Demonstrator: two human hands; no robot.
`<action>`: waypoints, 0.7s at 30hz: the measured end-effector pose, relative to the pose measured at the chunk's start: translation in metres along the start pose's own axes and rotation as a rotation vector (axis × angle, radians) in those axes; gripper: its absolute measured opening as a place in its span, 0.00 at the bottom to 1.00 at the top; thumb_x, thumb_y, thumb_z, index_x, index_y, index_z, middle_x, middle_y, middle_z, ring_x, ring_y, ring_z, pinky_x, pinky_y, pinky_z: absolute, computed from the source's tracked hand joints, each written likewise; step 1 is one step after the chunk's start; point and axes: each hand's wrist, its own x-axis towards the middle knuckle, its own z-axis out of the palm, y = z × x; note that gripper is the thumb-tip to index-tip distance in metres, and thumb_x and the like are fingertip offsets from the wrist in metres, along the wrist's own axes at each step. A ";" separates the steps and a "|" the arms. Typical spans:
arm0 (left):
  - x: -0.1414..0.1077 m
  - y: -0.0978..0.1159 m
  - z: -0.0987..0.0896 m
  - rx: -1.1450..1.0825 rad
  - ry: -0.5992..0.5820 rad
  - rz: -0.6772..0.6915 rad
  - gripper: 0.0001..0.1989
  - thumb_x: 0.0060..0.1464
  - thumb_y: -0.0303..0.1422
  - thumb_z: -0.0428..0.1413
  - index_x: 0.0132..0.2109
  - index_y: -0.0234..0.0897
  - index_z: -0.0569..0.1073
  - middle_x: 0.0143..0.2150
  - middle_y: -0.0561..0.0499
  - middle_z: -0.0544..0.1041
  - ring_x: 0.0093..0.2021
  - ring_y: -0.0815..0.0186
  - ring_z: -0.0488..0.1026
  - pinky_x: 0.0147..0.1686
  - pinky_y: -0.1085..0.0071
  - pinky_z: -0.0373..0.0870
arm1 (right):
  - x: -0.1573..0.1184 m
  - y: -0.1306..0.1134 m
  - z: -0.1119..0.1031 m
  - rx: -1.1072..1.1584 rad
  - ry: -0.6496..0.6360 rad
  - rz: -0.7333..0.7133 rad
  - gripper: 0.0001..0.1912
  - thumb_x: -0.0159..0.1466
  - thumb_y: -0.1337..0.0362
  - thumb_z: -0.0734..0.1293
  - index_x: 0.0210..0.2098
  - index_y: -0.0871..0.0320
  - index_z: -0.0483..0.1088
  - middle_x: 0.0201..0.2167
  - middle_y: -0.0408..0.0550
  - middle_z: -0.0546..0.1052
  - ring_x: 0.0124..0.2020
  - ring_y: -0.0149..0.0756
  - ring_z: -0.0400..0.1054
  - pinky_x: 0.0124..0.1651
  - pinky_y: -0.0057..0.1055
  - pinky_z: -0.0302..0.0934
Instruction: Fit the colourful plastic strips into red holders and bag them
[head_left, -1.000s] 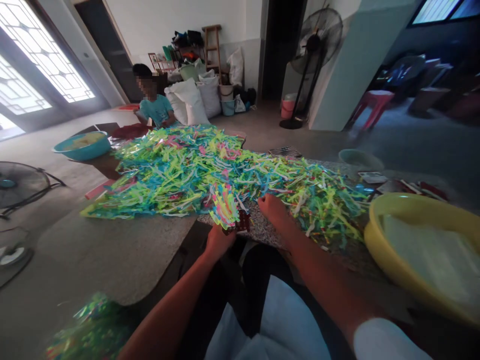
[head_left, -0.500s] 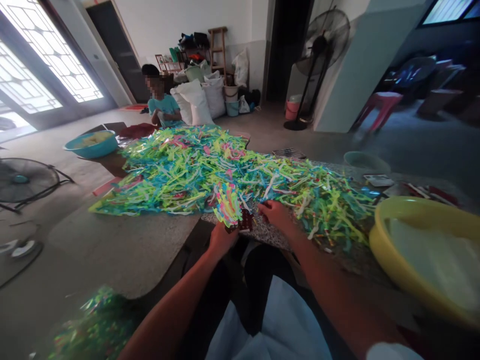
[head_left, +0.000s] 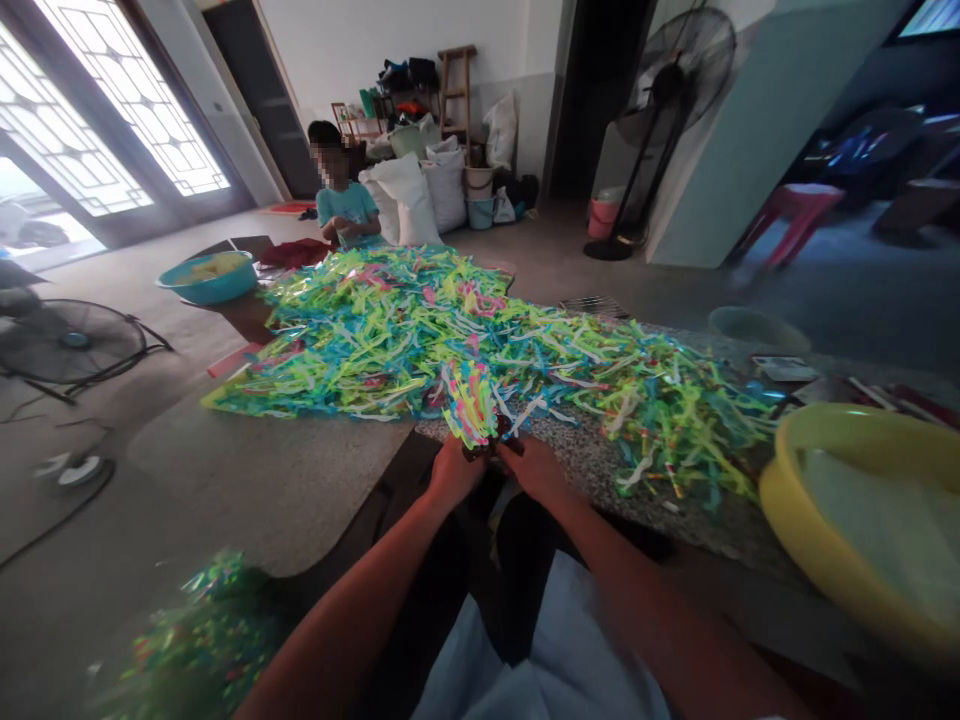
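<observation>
My left hand (head_left: pixel 454 474) is closed at the lower end of a bundle of thin plastic strips (head_left: pixel 469 402) in yellow, pink, blue and white. Beside the bundle is a small dark red piece (head_left: pixel 504 428), largely covered by my fingers. My right hand (head_left: pixel 538 470) has its fingers pinched together against the dark red piece, close to my left hand. What lies between those fingertips is too small to tell. A large heap of similar strips (head_left: pixel 375 335) covers the table just beyond both hands.
The speckled tabletop (head_left: pixel 585 450) holds a yellow basin (head_left: pixel 795 490) at right. A blue bowl (head_left: pixel 206 280) stands at far left, near a seated person (head_left: pixel 349 210). A floor fan (head_left: pixel 75 340) is at left. Shiny strips (head_left: pixel 199 635) lie low at left.
My right hand has come left from the heap's edge to my left hand, and its fingers now meet the dark red piece. The view has turned slightly left.
</observation>
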 end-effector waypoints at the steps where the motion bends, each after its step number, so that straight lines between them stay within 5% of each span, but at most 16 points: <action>1: 0.000 0.001 0.000 -0.001 -0.003 -0.003 0.23 0.54 0.38 0.63 0.56 0.38 0.73 0.51 0.44 0.80 0.49 0.59 0.77 0.46 0.70 0.71 | -0.001 -0.001 0.001 -0.010 0.012 0.001 0.12 0.68 0.57 0.66 0.38 0.59 0.77 0.26 0.45 0.79 0.28 0.36 0.74 0.37 0.28 0.63; 4: 0.000 0.002 -0.001 -0.014 -0.016 -0.005 0.25 0.53 0.37 0.64 0.57 0.38 0.73 0.52 0.44 0.79 0.51 0.58 0.77 0.49 0.69 0.71 | -0.002 -0.001 0.004 -0.052 0.070 -0.018 0.14 0.67 0.58 0.67 0.49 0.59 0.75 0.35 0.49 0.82 0.36 0.39 0.77 0.42 0.29 0.65; 10: -0.001 0.004 -0.003 -0.016 -0.005 0.021 0.26 0.52 0.35 0.65 0.57 0.40 0.73 0.53 0.45 0.79 0.52 0.58 0.77 0.49 0.69 0.71 | 0.001 0.002 0.011 -0.154 0.093 -0.128 0.17 0.67 0.58 0.67 0.53 0.56 0.73 0.46 0.51 0.81 0.50 0.41 0.75 0.51 0.31 0.64; 17: -0.001 0.001 -0.002 -0.035 -0.007 0.022 0.26 0.53 0.38 0.64 0.58 0.39 0.73 0.53 0.44 0.79 0.52 0.58 0.77 0.49 0.69 0.71 | 0.006 0.004 0.007 -0.030 0.174 -0.043 0.13 0.66 0.58 0.62 0.41 0.59 0.73 0.32 0.49 0.80 0.36 0.39 0.75 0.42 0.29 0.64; 21: 0.000 -0.001 -0.001 -0.037 -0.012 0.028 0.25 0.52 0.37 0.64 0.57 0.39 0.74 0.52 0.45 0.79 0.50 0.59 0.77 0.48 0.69 0.71 | 0.006 0.001 0.002 0.046 0.074 -0.003 0.14 0.67 0.55 0.62 0.40 0.58 0.74 0.22 0.43 0.76 0.27 0.37 0.73 0.36 0.29 0.63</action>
